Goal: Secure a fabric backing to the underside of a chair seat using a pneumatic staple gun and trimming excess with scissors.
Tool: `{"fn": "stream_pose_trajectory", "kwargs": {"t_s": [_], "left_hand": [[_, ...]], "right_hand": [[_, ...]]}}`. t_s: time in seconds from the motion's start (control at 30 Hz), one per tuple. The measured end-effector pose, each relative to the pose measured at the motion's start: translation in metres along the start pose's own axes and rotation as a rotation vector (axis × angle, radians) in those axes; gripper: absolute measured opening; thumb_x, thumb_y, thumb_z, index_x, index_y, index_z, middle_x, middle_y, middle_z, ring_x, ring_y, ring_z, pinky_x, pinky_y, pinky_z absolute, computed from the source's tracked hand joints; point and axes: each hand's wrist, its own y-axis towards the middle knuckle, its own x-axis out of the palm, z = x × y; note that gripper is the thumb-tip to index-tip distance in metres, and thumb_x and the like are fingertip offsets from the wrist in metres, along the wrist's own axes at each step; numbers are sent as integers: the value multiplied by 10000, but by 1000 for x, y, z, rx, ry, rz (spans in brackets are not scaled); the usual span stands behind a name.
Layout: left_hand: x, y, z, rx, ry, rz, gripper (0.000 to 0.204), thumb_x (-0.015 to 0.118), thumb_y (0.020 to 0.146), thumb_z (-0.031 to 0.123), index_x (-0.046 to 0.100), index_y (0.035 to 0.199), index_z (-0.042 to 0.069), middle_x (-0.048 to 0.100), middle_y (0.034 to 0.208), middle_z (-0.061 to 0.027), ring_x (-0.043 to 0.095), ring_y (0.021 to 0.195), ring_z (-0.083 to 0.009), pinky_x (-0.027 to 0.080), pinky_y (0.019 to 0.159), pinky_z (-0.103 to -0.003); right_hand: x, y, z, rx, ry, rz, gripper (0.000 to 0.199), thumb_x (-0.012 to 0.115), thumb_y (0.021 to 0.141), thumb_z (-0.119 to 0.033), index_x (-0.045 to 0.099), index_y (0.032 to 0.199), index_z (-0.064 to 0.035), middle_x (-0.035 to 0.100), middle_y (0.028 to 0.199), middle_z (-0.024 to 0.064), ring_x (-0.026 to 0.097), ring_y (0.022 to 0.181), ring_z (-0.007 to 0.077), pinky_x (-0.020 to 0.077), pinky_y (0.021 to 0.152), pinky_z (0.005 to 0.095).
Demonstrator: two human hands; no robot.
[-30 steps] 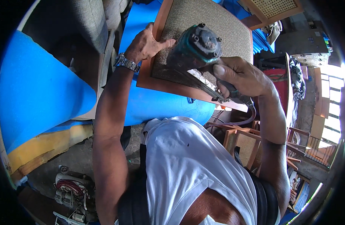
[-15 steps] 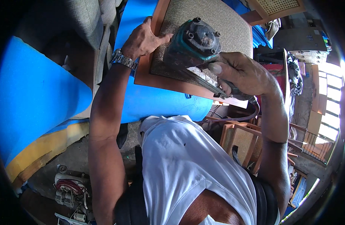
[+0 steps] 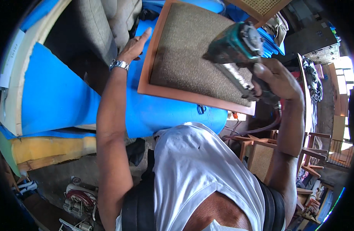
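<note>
A panel with a reddish-brown wooden frame (image 3: 192, 96) and textured brown upholstery fabric (image 3: 184, 54) lies tilted on a blue surface (image 3: 161, 117). My right hand (image 3: 282, 81) is wrapped round the handle of a teal and black air staple gun (image 3: 234, 40), blurred slightly. The tool is over the right part of the fabric; I cannot tell whether its nose touches. A hose (image 3: 275, 122) runs from its handle. My left hand (image 3: 135, 47), with a metal watch at the wrist, is beside the frame's left edge, fingers stretched out and holding nothing.
A grey cushioned seat (image 3: 94, 27) and blue sheeting (image 3: 53, 92) are at the left. Cane-panelled wooden furniture (image 3: 261, 159) stands at lower right, and another cane panel (image 3: 263, 7) is at the top. A machine with red windings (image 3: 78, 196) sits on the floor at lower left.
My left hand has come off the panel's left side and moved left. The staple gun in my right hand has shifted right and tilted, uncovering more fabric. The whole view has shifted somewhat.
</note>
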Motion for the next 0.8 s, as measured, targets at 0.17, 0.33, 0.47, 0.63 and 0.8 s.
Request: {"fn": "stream_pose_trajectory", "kwargs": {"t_s": [0.17, 0.33, 0.47, 0.63, 0.8], "left_hand": [[39, 76, 58, -65, 96, 376, 1109, 381, 824, 846, 441, 1379, -112, 486, 1384, -354, 498, 1282, -463, 418, 1061, -487], [76, 101, 116, -167, 340, 525, 1040, 558, 769, 801, 477, 1330, -70, 590, 1287, -280, 604, 1182, -399, 513, 935, -503], [62, 112, 131, -200, 319, 381, 1107, 659, 636, 850, 537, 1260, -56, 684, 1133, -232, 694, 996, -368, 568, 801, -479], [55, 127, 107, -173, 292, 388, 1078, 679, 635, 836, 571, 1213, -68, 693, 1113, -235, 693, 996, -373, 570, 776, -471], [58, 146, 113, -151, 323, 350, 1037, 673, 659, 823, 570, 1183, -67, 689, 1107, -253, 690, 997, -386, 565, 778, -482]], "right_hand": [[-54, -3, -10, 53, -130, 256, 539, 514, 1007, -497, 658, 1135, 6, 584, 631, -1, 555, 540, 65, 459, 558, 245], [-104, 34, -6, 80, -157, 425, 634, 464, 995, -591, 689, 1053, -1, 607, 620, 13, 578, 559, 83, 478, 583, 268], [-134, 93, 1, -19, -12, 433, 624, 460, 996, -593, 694, 963, -15, 595, 594, 2, 584, 531, 74, 496, 563, 255], [-124, 197, 0, 72, 15, 286, 600, 492, 979, -598, 704, 951, -38, 615, 604, 14, 608, 523, 83, 504, 498, 260], [-119, 280, 26, 51, 30, 151, 653, 475, 983, -609, 676, 1047, 9, 605, 593, 28, 592, 504, 84, 503, 485, 245]]}}
